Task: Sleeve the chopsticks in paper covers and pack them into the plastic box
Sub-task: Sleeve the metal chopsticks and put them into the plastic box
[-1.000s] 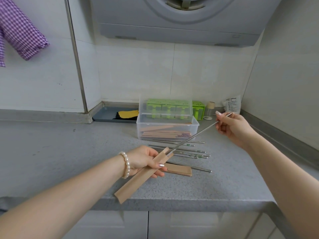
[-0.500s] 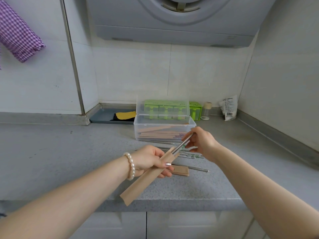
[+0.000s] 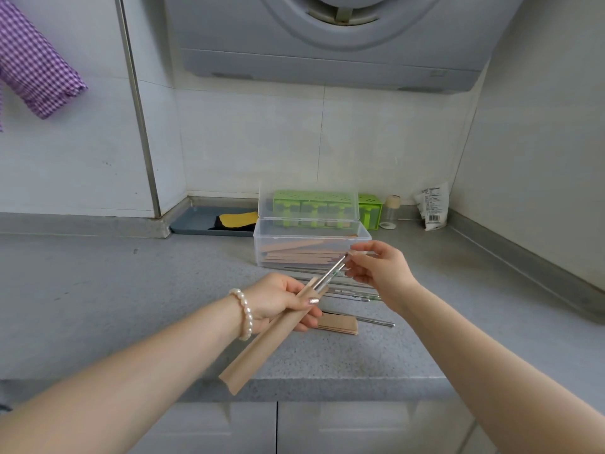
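My left hand (image 3: 278, 304) grips a brown paper sleeve (image 3: 258, 352) that slants down toward the counter's front edge. A pair of metal chopsticks (image 3: 330, 276) sticks out of the sleeve's top. My right hand (image 3: 381, 273) pinches their upper ends with thumb and index finger. Just behind stands the clear plastic box (image 3: 262, 244), its lid (image 3: 307, 199) tipped up, with sleeved chopsticks lying inside. Several loose metal chopsticks (image 3: 355, 294) lie on the counter in front of the box. A small stack of spare paper sleeves (image 3: 340, 324) rests beside my left hand.
A green container (image 3: 371, 209), a small jar (image 3: 391, 213) and a white packet (image 3: 432, 208) stand at the back wall. At the back left is a grey tray (image 3: 193, 221) with a yellow cloth. The counter's front edge (image 3: 327, 385) runs below my hands.
My right hand came in from the far right and slid the chopstick down into the sleeve. Only a short length now shows above the sleeve. My left hand stayed put.
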A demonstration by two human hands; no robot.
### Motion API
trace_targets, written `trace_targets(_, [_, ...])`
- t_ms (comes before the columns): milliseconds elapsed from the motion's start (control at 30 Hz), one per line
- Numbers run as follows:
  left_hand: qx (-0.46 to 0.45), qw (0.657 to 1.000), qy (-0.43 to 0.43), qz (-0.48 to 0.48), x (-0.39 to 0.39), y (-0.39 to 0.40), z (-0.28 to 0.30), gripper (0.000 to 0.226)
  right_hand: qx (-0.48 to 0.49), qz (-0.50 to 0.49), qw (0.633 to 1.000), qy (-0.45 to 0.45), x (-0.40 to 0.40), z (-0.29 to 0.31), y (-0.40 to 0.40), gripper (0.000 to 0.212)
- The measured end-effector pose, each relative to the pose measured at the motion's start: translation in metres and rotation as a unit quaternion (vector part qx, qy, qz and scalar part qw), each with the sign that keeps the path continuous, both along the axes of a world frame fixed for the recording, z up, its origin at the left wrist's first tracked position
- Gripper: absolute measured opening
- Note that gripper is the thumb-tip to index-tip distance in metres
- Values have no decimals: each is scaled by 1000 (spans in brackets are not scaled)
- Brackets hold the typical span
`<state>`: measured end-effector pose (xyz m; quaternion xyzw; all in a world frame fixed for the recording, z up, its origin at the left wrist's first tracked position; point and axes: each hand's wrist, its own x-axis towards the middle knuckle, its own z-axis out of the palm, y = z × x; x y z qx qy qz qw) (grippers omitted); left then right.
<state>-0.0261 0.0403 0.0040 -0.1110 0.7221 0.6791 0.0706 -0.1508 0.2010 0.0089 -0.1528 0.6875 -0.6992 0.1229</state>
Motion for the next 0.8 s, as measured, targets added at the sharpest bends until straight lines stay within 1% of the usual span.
trace_targets(67, [9, 1000, 2, 18, -1, 2, 0, 13, 15, -8, 1000, 16, 0, -2, 3, 5])
trace_targets(133, [9, 1000, -2, 27, -1, 5, 0, 19, 12, -9, 1000, 11, 1, -3, 3, 7])
trace_targets(233, [2, 1000, -8, 23, 0, 8, -1, 23, -25, -4, 1000, 6, 3, -3, 1, 13])
trace_targets(400, [-2, 1000, -4, 30, 1, 12, 0, 25, -3, -6, 999, 35, 8, -2, -2, 15])
trace_targets(467, [-28, 999, 2, 40, 2, 13, 0, 24, -2, -1, 999, 33, 10, -2, -3, 12])
trace_targets(567, [-93, 994, 21, 57, 2, 14, -3, 26, 0, 6, 1000, 26, 13, -4, -4, 8])
trace_targets(667, [-148, 986, 41, 71, -1, 16, -3, 29, -9, 16, 1000, 9, 16, -3, -6, 13])
trace_targets(800, [-180, 978, 55, 87, -4, 17, -4, 29, -22, 41, 999, -25, 21, -1, -9, 17])
